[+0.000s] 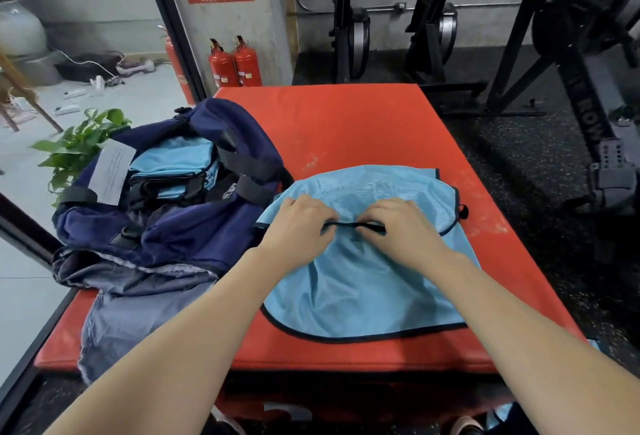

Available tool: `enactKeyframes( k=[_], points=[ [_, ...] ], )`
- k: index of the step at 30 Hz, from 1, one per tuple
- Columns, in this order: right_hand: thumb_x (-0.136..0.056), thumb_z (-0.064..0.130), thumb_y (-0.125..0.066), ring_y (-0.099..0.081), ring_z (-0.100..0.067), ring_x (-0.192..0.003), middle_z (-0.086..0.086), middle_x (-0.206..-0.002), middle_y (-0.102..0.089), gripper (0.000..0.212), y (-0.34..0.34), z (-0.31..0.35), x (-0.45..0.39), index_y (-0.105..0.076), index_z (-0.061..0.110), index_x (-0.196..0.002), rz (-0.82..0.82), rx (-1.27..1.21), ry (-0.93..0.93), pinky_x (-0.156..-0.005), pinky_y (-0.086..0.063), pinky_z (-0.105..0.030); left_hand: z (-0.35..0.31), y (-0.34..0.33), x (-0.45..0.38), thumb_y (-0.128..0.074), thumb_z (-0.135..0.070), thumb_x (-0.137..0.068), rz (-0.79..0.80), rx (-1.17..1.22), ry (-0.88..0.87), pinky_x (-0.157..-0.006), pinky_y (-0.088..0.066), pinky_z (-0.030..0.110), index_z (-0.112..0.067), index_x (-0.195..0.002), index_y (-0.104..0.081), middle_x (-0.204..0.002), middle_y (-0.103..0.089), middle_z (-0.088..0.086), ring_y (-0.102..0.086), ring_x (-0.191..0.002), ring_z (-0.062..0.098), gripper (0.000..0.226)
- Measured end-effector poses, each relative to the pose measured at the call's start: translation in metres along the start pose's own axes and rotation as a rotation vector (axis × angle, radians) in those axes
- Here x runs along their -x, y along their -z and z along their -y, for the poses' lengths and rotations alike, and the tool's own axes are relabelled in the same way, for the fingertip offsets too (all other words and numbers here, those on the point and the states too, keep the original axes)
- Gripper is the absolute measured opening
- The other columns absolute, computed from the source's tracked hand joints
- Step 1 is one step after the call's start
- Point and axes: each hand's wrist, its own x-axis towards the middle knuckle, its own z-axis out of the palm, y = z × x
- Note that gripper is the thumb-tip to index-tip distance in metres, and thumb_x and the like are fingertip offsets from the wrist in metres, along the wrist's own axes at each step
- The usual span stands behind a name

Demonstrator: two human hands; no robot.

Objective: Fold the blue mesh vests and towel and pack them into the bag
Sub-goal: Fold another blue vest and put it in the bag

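A light blue mesh vest (363,289) with black trim lies spread on the red mat (346,130). Its black edge band runs between my two hands. My left hand (301,223) pinches the left end of that band, and my right hand (398,227) pinches the right end. To the left, an open navy bag (166,227) rests on the mat with several folded blue vests (176,164) stacked inside. A grey-blue cloth (124,324), perhaps the towel or the bag's lining, hangs over the mat's near left edge.
A white paper label (110,171) is on the bag's flap. A green plant (79,144) stands left of the mat. Red fire extinguishers (235,64) stand by the pillar behind. Black gym machines (571,88) fill the right and back.
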Motion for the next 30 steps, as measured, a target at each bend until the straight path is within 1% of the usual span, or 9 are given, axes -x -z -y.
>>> enactKeyframes(
  k=[3,8,11,14,17,19,23,27,30],
  points=[
    [-0.090,0.032,-0.067,-0.060,-0.021,-0.093,0.009,-0.093,-0.066,0.012,0.006,-0.007,-0.001,-0.070,0.025,-0.099,-0.044,-0.050,0.018,-0.085,-0.048,-0.044,0.004,0.005,-0.001,-0.055,-0.022,-0.092,-0.062,0.040,-0.032,-0.084,-0.045,0.039,-0.025,-0.104,-0.074,-0.086,-0.070,-0.008,-0.058,-0.089,0.023,0.022],
    [-0.081,0.008,-0.068,-0.063,-0.025,-0.096,0.003,-0.097,-0.070,0.026,0.023,-0.011,0.009,-0.073,0.019,-0.104,-0.071,0.027,-0.033,-0.086,-0.048,-0.041,0.009,0.015,0.003,-0.057,-0.013,-0.092,-0.151,0.090,0.022,-0.085,-0.049,0.040,-0.022,-0.107,-0.074,-0.099,-0.073,-0.006,-0.062,-0.097,0.021,0.024],
    [-0.078,0.002,-0.067,-0.065,-0.027,-0.093,0.002,-0.096,-0.072,0.029,0.037,-0.019,0.019,-0.075,0.018,-0.100,-0.180,0.034,-0.069,-0.082,-0.052,-0.041,0.017,0.021,0.012,-0.052,-0.011,-0.091,-0.105,0.003,0.075,-0.078,-0.047,0.038,-0.027,-0.102,-0.072,-0.094,-0.069,-0.009,-0.059,-0.093,0.021,0.028],
    [-0.079,-0.002,-0.063,-0.062,-0.026,-0.097,0.003,-0.101,-0.072,0.033,0.051,-0.030,0.032,-0.075,0.018,-0.103,-0.212,0.100,-0.161,-0.083,-0.051,-0.042,0.021,0.028,0.027,-0.054,-0.009,-0.092,-0.145,0.036,0.140,-0.081,-0.048,0.037,-0.021,-0.104,-0.074,-0.099,-0.071,-0.005,-0.062,-0.096,0.021,0.027],
    [-0.077,-0.004,-0.061,-0.057,-0.029,-0.095,0.000,-0.099,-0.068,0.035,0.058,-0.039,0.047,-0.073,0.017,-0.102,-0.183,0.110,-0.206,-0.084,-0.049,-0.047,0.019,0.037,0.042,-0.054,-0.009,-0.094,-0.135,0.093,0.168,-0.088,-0.047,0.031,-0.020,-0.109,-0.074,-0.108,-0.071,-0.006,-0.063,-0.104,0.016,0.028],
    [-0.077,-0.006,-0.061,-0.058,-0.026,-0.097,0.000,-0.100,-0.067,0.036,0.062,-0.040,0.058,-0.073,0.014,-0.105,-0.185,0.027,-0.199,-0.089,-0.049,-0.045,0.019,0.042,0.053,-0.054,-0.009,-0.095,-0.128,0.131,0.159,-0.093,-0.046,0.028,-0.021,-0.111,-0.074,-0.112,-0.071,-0.007,-0.062,-0.107,0.014,0.029],
    [-0.088,0.000,-0.064,-0.062,-0.006,-0.096,0.008,-0.103,-0.071,0.032,0.078,-0.033,0.083,-0.071,0.019,-0.113,-0.089,-0.181,-0.253,-0.091,-0.046,-0.024,0.012,0.050,0.082,-0.054,-0.007,-0.095,-0.127,0.184,0.140,-0.097,-0.046,0.025,-0.021,-0.114,-0.073,-0.113,-0.071,-0.011,-0.061,-0.108,0.008,0.030],
    [-0.091,0.009,-0.065,-0.064,-0.013,-0.083,0.015,-0.091,-0.068,0.019,0.095,-0.027,0.115,-0.062,0.027,-0.095,0.007,-0.159,-0.224,-0.081,-0.049,-0.027,0.002,0.052,0.116,-0.054,-0.004,-0.091,-0.075,0.212,0.111,-0.075,-0.046,0.026,-0.025,-0.098,-0.066,-0.090,-0.069,-0.014,-0.059,-0.081,0.005,0.024],
    [-0.087,-0.001,-0.057,-0.061,-0.017,-0.080,0.012,-0.085,-0.065,0.037,0.100,-0.026,0.137,-0.055,0.034,-0.076,0.130,-0.048,-0.157,-0.079,-0.049,-0.033,-0.002,0.047,0.134,-0.054,0.001,-0.085,-0.028,0.144,0.024,-0.072,-0.046,0.031,-0.023,-0.086,-0.065,-0.080,-0.067,-0.009,-0.058,-0.075,0.013,0.027]
  ],
)
